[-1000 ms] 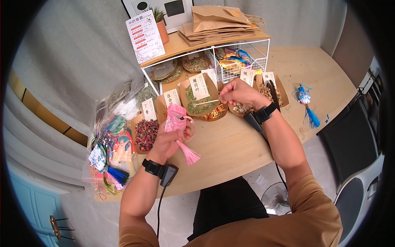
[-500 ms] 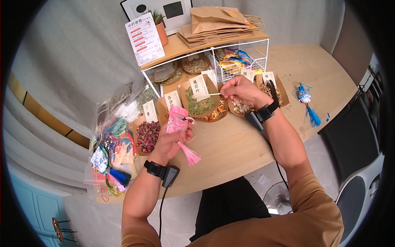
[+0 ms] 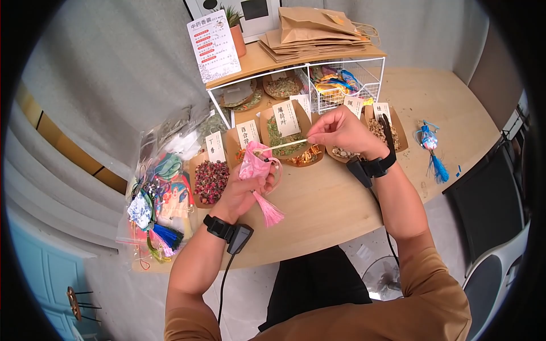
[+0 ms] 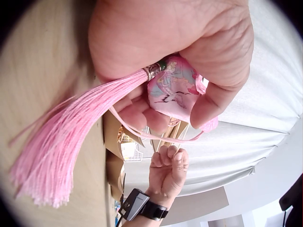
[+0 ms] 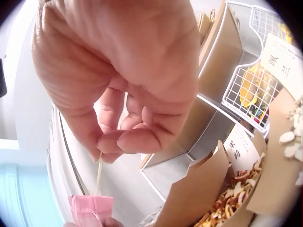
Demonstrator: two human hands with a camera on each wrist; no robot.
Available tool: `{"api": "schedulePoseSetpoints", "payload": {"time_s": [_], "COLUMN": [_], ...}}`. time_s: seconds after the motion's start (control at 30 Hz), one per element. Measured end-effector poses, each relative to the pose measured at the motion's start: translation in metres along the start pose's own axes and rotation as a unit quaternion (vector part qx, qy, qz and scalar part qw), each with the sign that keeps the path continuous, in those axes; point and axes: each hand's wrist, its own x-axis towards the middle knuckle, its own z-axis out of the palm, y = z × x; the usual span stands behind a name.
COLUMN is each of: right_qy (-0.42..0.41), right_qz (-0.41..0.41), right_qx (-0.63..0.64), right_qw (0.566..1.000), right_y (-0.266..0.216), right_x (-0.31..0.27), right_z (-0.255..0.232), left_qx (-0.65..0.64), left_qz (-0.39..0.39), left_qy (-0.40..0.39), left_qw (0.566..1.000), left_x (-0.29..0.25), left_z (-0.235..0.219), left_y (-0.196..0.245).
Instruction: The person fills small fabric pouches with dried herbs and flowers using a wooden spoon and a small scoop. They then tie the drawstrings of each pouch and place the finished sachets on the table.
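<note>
Centrally, pink tasselled pouch [image 3: 256, 167] above the surface [image 3: 318, 210], gripped by curled fingers of left hand [image 3: 241, 194], pale stick [image 3: 289, 144] at its mouth, pinched between thumb and fingertips of right hand [image 3: 344, 135], brown trays [image 5: 189, 194] of dried plant pieces beyond.

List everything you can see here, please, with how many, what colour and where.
Pouch: one, pink, left hand
Stick: one, pale, right hand
Paper trays: several, brown, around shelf
Labels: several, white, in trays
Rosebuds: many, dark red, leftmost tray
Shelf: one, wood and white, on table
Paper bags: several, brown, on shelf
Card: one, white and red, on shelf
Potted plant: one, green, beside card
Tasselled pouch: one, blue, table's right
Table: one, pale wood, centre
Curtain: grey, background; count unclear
Wristbands: two, black, wrists
Hands: two, left, right, above table
</note>
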Motion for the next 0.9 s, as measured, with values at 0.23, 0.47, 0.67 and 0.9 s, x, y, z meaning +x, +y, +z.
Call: {"api": "schedulePoseSetpoints", "payload": {"time_s": [0.23, 0.47, 0.67, 0.9], "right_qy": [0.065, 0.145, 0.154, 0.1], "right_qz": [-0.11, -0.004, 0.008, -0.01], "right_qx": [0.024, -0.018, -0.15, -0.187], "right_qw": [0.992, 0.989, 0.977, 0.977], "right_y": [0.008, 0.031, 0.043, 0.046], "right_x": [0.005, 0.012, 0.014, 0.013], "right_z": [0.002, -0.007, -0.007, -0.007], "left_qx": [0.003, 0.018, 0.014, 0.011], "left_qz": [0.009, 0.013, 0.012, 0.004], "left_qy": [0.003, -0.003, -0.005, -0.007], "left_qw": [1.0, 1.0, 1.0, 1.0], "left_x": [0.0, -0.001, 0.0, 0.0], "left_z": [0.003, -0.001, 0.001, -0.004], "left_y": [0.001, 0.0, 0.001, -0.001]}}
